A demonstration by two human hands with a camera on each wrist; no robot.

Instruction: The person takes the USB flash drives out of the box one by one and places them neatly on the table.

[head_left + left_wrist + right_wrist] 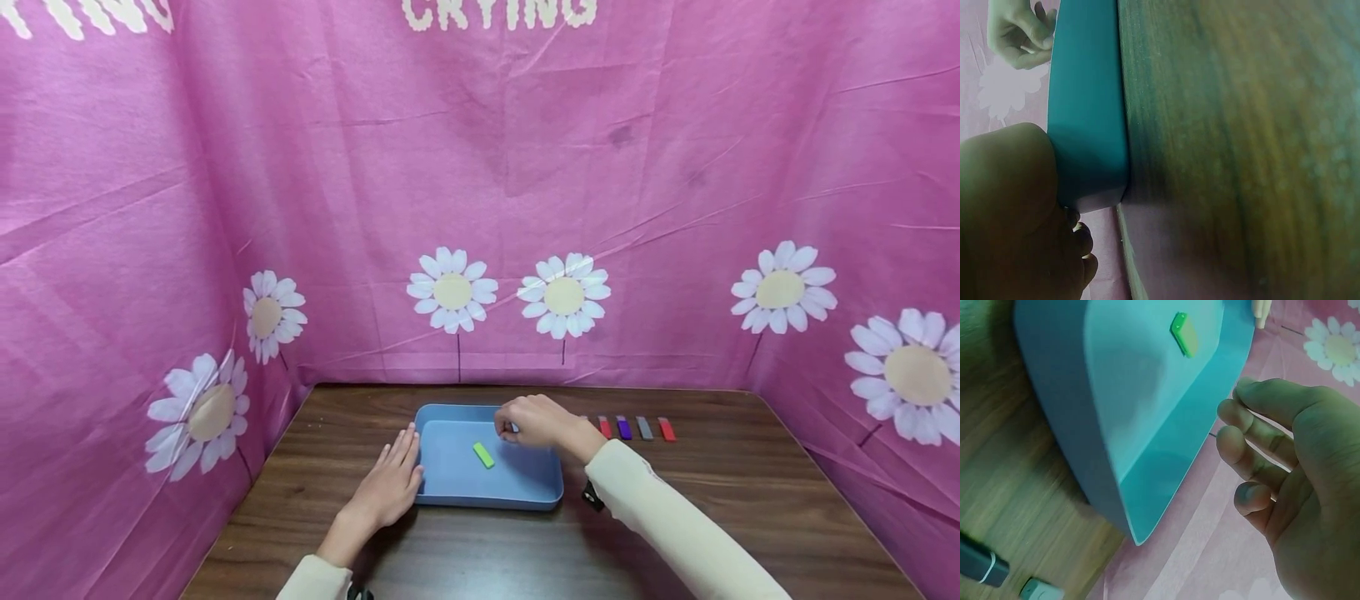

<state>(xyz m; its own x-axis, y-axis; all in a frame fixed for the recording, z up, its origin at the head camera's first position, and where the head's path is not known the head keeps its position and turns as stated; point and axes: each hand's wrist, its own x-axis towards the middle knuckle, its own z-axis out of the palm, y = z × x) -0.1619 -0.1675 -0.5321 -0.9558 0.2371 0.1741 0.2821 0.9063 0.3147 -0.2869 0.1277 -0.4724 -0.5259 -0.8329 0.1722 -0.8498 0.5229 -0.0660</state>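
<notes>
A shallow blue tray (487,501) lies on the wooden table, with one small lime-green bar (483,455) flat on its floor. In the right wrist view the green bar (1185,336) has small holes at one end. My left hand (388,483) rests against the tray's left side, fingers straight along the rim. Over the right part of the tray hovers my right hand (534,421), to the right of the green bar. Its fingers are loosely bent, and the right wrist view shows nothing between thumb and fingertips.
To the tray's right, a row of small bars lies on the table (720,492): a red bar (604,427), a purple bar (624,427), a grey bar (644,427) and another red bar (667,429). A pink cloth (495,192) with daisies hangs behind and at both sides.
</notes>
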